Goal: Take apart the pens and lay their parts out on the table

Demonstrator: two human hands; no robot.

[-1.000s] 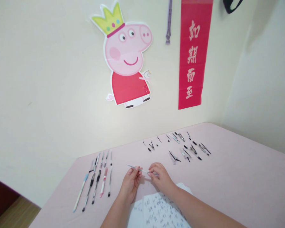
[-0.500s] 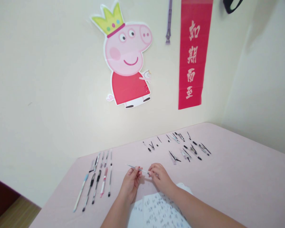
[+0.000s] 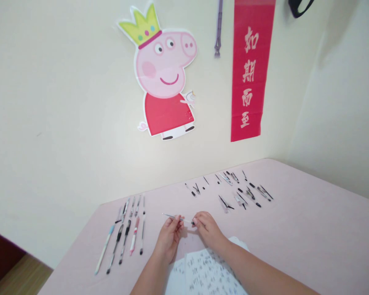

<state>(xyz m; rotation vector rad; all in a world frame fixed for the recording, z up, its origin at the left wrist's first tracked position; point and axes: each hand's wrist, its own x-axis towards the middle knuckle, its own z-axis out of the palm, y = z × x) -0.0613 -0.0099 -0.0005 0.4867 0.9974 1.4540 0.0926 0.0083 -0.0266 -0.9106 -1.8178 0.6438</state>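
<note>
Above the notebook, my left hand [image 3: 170, 235] is closed in a pinch around a thin pen [image 3: 169, 215]. The pen slants across both hands, with its slim pale end pointing left and a clear stretch between the hands. My right hand [image 3: 206, 227] is closed at the pen's other end, where its fingertips pinch a small dark piece [image 3: 192, 223]. Whether that piece is joined to the pen, I cannot tell. Under my forearms lies an open notebook [image 3: 209, 270] with handwriting on its pages.
To the left, several pens lie in two rows, among them a pink pen [image 3: 134, 237] and a light blue pen [image 3: 105, 249]. Loose pen parts [image 3: 226, 203] lie in groups at the back right of the pink tabletop [image 3: 310, 229]. A wall [image 3: 80, 143] stands behind.
The dark piece at my right fingertips shows a little more clearly now. Both hands have stayed almost in place, and the pen has barely shifted.
</note>
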